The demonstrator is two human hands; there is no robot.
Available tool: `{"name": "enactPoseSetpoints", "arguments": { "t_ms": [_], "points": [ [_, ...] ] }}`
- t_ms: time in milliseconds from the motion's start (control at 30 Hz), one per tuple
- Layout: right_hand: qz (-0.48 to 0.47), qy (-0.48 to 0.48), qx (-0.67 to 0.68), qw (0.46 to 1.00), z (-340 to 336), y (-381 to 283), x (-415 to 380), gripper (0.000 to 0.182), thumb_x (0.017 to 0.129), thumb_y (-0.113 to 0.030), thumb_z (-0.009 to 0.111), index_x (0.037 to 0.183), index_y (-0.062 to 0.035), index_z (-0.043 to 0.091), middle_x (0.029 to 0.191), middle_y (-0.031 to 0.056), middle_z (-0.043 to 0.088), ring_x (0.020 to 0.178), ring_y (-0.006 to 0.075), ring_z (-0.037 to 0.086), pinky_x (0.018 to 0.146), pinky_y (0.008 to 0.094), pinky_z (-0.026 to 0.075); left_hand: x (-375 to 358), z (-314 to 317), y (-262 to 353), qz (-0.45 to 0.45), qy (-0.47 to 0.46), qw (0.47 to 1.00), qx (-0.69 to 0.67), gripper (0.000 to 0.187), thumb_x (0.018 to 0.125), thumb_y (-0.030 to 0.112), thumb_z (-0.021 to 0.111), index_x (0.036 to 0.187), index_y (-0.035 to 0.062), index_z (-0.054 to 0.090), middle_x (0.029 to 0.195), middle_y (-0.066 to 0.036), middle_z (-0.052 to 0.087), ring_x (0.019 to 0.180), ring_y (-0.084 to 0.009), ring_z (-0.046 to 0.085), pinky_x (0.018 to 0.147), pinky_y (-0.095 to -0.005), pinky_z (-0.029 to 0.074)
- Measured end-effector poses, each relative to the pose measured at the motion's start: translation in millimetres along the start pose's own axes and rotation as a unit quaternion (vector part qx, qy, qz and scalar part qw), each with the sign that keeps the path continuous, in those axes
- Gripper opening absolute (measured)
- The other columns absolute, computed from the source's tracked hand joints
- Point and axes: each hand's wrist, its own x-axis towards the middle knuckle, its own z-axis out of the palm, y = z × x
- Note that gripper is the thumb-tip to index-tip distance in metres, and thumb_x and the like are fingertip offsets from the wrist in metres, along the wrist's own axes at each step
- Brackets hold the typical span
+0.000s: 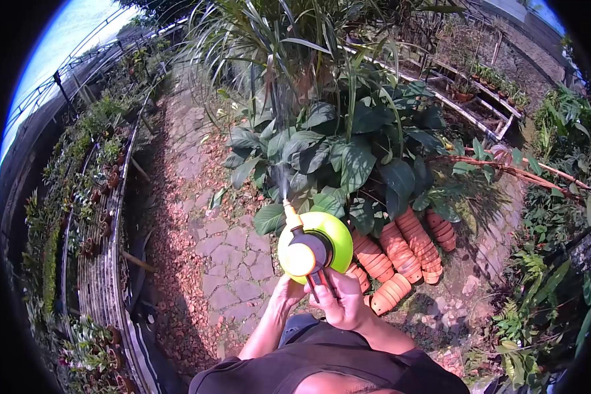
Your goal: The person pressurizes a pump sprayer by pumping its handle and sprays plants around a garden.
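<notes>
Stone paving (233, 253) runs beside broad-leafed plants (348, 151). Right hand (345, 302) has its fingers closed on the green sprayer (312, 246) handle; left hand (287, 289) fingers steady its base. Stacked clay pots (400, 253) lie close, so a careless step could likely crack them.

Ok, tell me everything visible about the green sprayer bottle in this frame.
The sprayer bottle looks plastic: a lime-green rounded body, an orange pump top with a dark collar and a pale nozzle aimed at the broad-leaved plant. It is tilted forward. The right hand grips its handle; the left hand supports it from below. Fine spray shows beyond the nozzle.
</notes>
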Motion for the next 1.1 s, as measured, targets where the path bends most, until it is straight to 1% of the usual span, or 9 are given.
{"name": "enactPoseSetpoints", "arguments": {
  "t_ms": [233, 267, 367, 433, 533, 700, 800, 933, 1100],
  "points": [
    [-0.133, 0.142, -0.009, 0.981, 122, -2, 11, 0.032, 0.097, -0.024, 0.05, 0.101, 0.0083, 0.05, 0.083, 0.0092, 0.057, 0.051, 0.0067, 0.043, 0.044, 0.0219, 0.036, -36, -24, 94, 0.054, -0.051, 0.997, 0.005, 0.068, 0.089, 0.046, 0.062, 0.142, 0.0108, 0.038, 0.14, -0.006, 0.047, 0.123, -0.021, 0.05, 0.104, -0.045, 0.039],
    [-0.109, 0.184, -0.024, 0.976, 142, -4, 10, 0.044, 0.096, -0.028, 0.049, 0.109, 0.0134, 0.056, 0.062, 0.0023, 0.058, 0.052, 0.0065, 0.052, 0.051, 0.022, 0.043, -44, -25, 112, 0.051, -0.069, 0.996, -0.005, 0.067, 0.091, 0.045, 0.061, 0.143, 0.012, 0.035, 0.141, -0.005, 0.046, 0.123, -0.0204, 0.05, 0.104, -0.0449, 0.039],
    [-0.164, 0.195, -0.034, 0.966, 191, -4, 20, 0.044, 0.095, -0.024, 0.051, 0.117, 0.0147, 0.054, 0.063, 0.003, 0.059, 0.054, 0.0073, 0.053, 0.052, 0.0229, 0.044, -72, -36, 147, 0.049, -0.091, 0.995, -0.008, 0.063, 0.093, 0.041, 0.059, 0.143, 0.0122, 0.035, 0.139, -0.006, 0.049, 0.121, -0.0207, 0.053, 0.098, -0.0442, 0.045],
    [-0.147, 0.148, -0.026, 0.978, 219, -3, 24, 0.032, 0.097, -0.022, 0.051, 0.101, 0.0094, 0.05, 0.081, 0.0102, 0.058, 0.05, 0.008, 0.046, 0.044, 0.0227, 0.037, -90, -48, 160, 0.053, -0.084, 0.995, 0.011, 0.06, 0.092, 0.041, 0.059, 0.14, 0.0112, 0.04, 0.135, -0.008, 0.052, 0.118, -0.022, 0.055, 0.097, -0.0453, 0.046],
    [-0.101, 0.151, -0.027, 0.983, 258, 1, 37, 0.03, 0.097, -0.022, 0.05, 0.097, 0.0077, 0.053, 0.072, 0.006, 0.056, 0.053, 0.0065, 0.047, 0.049, 0.0216, 0.039, -150, -53, 185, 0.023, -0.025, 0.998, 0.061, 0.06, 0.093, 0.044, 0.056, 0.136, 0.0047, 0.044, 0.132, -0.01, 0.054, 0.117, -0.0219, 0.056, 0.099, -0.0405, 0.046],
    [-0.043, 0.147, 0.0, 0.988, 298, 31, 58, 0.028, 0.098, -0.022, 0.048, 0.099, 0.0052, 0.053, 0.068, -0.0001, 0.051, 0.056, 0.0051, 0.045, 0.051, 0.0216, 0.037, -170, -106, 198, -0.014, -0.06, 0.997, 0.038, 0.055, 0.096, 0.043, 0.051, 0.134, 0.0034, 0.044, 0.127, -0.012, 0.055, 0.111, -0.0225, 0.058, 0.093, -0.0404, 0.05],
    [-0.064, 0.146, -0.009, 0.987, 318, 41, 80, 0.027, 0.099, -0.021, 0.048, 0.101, 0.0059, 0.052, 0.068, -0.0004, 0.05, 0.056, 0.0052, 0.045, 0.051, 0.0218, 0.038, -168, -122, 218, -0.025, -0.051, 0.998, 0.032, 0.054, 0.096, 0.043, 0.05, 0.134, 0.0042, 0.044, 0.126, -0.012, 0.055, 0.11, -0.0226, 0.058, 0.091, -0.0404, 0.051],
    [-0.168, 0.163, -0.109, 0.966, 345, 63, 117, 0.028, 0.095, -0.02, 0.054, 0.096, 0.0075, 0.054, 0.07, 0.0062, 0.06, 0.056, 0.0094, 0.055, 0.053, 0.0244, 0.045, -141, -161, 249, -0.013, -0.045, 0.999, 0.026, 0.052, 0.096, 0.042, 0.049, 0.132, 0.0044, 0.045, 0.125, -0.012, 0.055, 0.108, -0.0222, 0.058, 0.09, -0.0399, 0.051],
    [-0.233, 0.213, -0.212, 0.925, 372, 105, 183, 0.025, 0.088, -0.017, 0.063, 0.092, 0.0082, 0.06, 0.068, 0.0096, 0.061, 0.048, 0.0149, 0.055, 0.046, 0.0269, 0.043, -117, -233, 291, -0.022, -0.005, 0.999, 0.034, 0.05, 0.096, 0.041, 0.048, 0.131, 0.0047, 0.045, 0.122, -0.011, 0.056, 0.107, -0.0217, 0.058, 0.089, -0.0393, 0.051]
  ]
}}
